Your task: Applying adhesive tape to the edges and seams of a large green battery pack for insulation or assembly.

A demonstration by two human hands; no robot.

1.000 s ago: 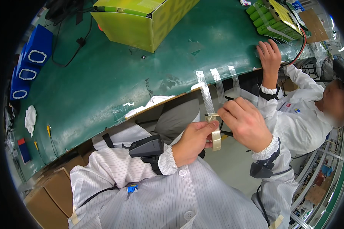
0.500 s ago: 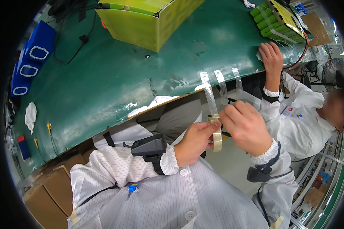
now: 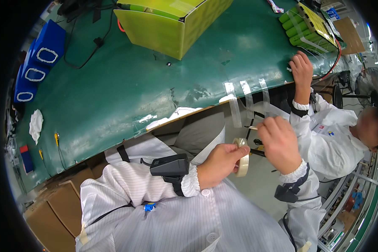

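Note:
My left hand (image 3: 220, 164) is closed around a roll of clear, yellowish tape (image 3: 243, 163), just off the table's front edge. To the right of it and a little higher is my right hand (image 3: 280, 145), its fingers pinched together. A thin, pale, stick-like piece (image 3: 252, 127) pokes out of those fingers; its kind is too small to tell. Several strips of clear tape hang from the table edge beyond my hands. The longest strip (image 3: 234, 110) has a free lower end, apart from the roll.
The green table (image 3: 126, 96) carries a yellow-green box (image 3: 155, 33), blue packs (image 3: 46, 46) at far left and a green cell pack (image 3: 302, 31) at far right. A co-worker's hand (image 3: 301, 69) rests on the right edge. Cartons (image 3: 59, 206) stand lower left.
The longest strip has come apart from the roll and now hangs loose. My left hand has lowered slightly with the roll, and my right hand has moved away to the right.

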